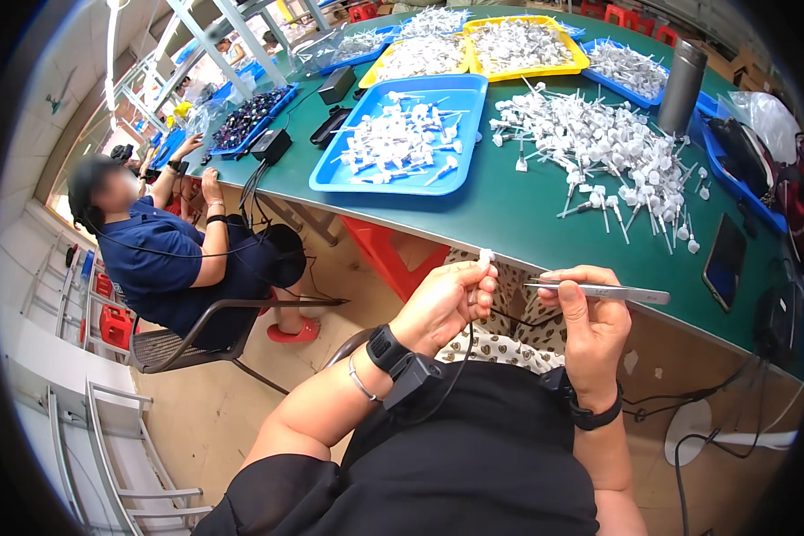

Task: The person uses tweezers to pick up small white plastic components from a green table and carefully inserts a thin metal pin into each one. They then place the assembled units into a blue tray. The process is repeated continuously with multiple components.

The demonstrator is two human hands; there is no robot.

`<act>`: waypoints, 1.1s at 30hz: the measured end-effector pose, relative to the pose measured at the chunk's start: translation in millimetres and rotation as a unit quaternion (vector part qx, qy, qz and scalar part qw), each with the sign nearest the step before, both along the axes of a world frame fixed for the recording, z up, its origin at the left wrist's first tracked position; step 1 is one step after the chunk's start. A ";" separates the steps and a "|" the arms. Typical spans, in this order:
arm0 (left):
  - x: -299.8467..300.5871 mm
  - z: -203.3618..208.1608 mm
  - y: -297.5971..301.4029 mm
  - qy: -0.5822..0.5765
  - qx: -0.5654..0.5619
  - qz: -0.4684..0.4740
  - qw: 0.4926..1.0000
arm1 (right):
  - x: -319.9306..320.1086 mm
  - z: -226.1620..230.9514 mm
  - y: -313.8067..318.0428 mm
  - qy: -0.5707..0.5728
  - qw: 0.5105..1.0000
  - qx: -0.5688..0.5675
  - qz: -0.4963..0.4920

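My left hand [445,304] is closed, pinching a small white plastic piece [486,255] between thumb and fingers, just off the table's near edge. In my right hand [591,314] lies a pair of metal tweezers [636,293], gripped between thumb and fingers. Their tips point left toward my left hand, apart from the white piece. Beyond my hands, a blue tray [324,175] carries several white pieces with thin stems. To its right, a large heap of similar white pieces [603,147] is spread directly on the green table [527,234].
Yellow trays [536,73] and more blue trays full of white pieces stand at the back. A dark cylindrical flask [683,87] and a phone [724,261] are on the right. Seated at left is a co-worker [161,232]; a red stool [380,255] stands under the table.
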State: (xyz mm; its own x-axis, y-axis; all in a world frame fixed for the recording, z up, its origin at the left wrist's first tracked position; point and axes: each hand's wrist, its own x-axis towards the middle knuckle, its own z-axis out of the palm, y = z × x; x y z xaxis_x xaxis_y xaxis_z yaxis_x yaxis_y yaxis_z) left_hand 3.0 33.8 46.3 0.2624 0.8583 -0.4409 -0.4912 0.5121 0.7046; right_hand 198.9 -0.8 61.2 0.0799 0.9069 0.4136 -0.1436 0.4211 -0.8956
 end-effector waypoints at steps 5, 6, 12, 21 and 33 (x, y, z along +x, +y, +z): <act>3.8 1.2 4.6 0.009 -0.020 -0.002 1.000 | 2.2 0.2 0.4 0.025 0.999 0.004 0.021; 4.7 1.9 5.2 0.008 -0.025 0.003 1.000 | 2.5 -0.4 0.7 0.024 1.000 0.002 0.019; -12.0 8.1 -1.6 0.046 0.078 -0.080 0.993 | 9.5 8.4 -0.3 0.023 0.999 0.036 -0.014; -98.9 74.0 141.0 0.588 0.455 0.185 0.643 | 26.6 13.8 6.6 0.039 0.996 0.044 -0.062; 60.5 49.7 166.3 0.755 0.557 -0.191 0.288 | 46.4 3.9 10.5 -0.026 0.991 0.037 -0.124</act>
State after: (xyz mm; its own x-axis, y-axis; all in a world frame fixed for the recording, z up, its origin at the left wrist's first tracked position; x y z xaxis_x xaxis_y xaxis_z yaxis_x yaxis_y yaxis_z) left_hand 63.6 200.1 95.9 0.6620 0.7241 0.1936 0.7492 -0.6312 -0.2007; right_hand 245.3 9.7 65.1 0.2743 0.8289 0.4876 0.0186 0.5024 -0.8644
